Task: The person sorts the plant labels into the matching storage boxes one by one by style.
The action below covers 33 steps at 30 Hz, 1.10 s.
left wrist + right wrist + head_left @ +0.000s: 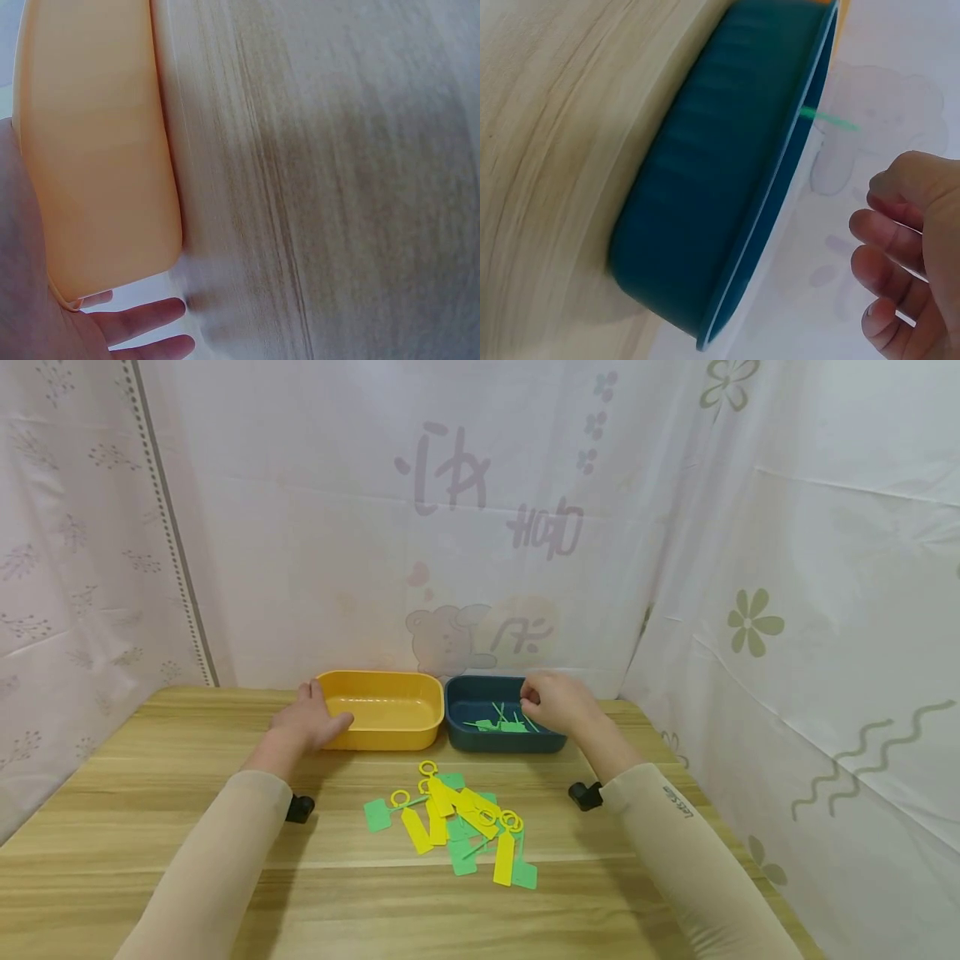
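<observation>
Tabletop (337, 902), green tags (512, 727) beside relaxed right hand (558, 700), yellow bin (390, 741) against outspread left hand (303, 722)

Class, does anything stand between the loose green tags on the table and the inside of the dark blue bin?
Yes: yellow ring-topped tags lie over some green tags, and the near wall of the dark blue bin rises in between. Nothing else visible intervenes.
</observation>
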### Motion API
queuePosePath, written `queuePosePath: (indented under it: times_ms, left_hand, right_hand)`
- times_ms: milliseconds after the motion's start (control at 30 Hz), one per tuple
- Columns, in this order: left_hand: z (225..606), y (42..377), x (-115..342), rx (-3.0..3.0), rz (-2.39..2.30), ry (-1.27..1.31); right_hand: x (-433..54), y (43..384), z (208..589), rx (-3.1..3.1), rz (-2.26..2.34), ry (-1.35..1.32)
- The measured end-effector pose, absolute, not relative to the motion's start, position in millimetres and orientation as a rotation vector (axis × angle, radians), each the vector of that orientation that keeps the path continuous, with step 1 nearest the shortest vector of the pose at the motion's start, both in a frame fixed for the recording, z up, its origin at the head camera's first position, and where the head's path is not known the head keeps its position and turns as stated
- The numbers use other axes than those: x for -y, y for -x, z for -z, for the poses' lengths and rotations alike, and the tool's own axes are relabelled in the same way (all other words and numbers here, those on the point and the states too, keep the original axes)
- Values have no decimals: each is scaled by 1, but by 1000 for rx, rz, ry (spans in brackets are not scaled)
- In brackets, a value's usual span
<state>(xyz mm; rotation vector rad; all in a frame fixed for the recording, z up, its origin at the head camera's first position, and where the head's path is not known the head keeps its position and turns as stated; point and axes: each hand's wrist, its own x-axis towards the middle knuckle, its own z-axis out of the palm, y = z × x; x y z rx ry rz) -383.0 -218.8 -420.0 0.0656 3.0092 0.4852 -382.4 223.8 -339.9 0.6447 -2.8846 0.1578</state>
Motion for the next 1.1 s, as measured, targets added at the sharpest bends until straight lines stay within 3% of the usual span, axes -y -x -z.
queuePosePath:
  times_ms: [433, 1100]
  left_hand:
    - [421, 383, 219, -3016, -484, -62]
    - [420, 381, 217, -3023, -489, -59]
  right_hand:
    - [-224, 379, 350, 2907, -119, -604]
    - [-181, 346, 339, 2811, -60, -832]
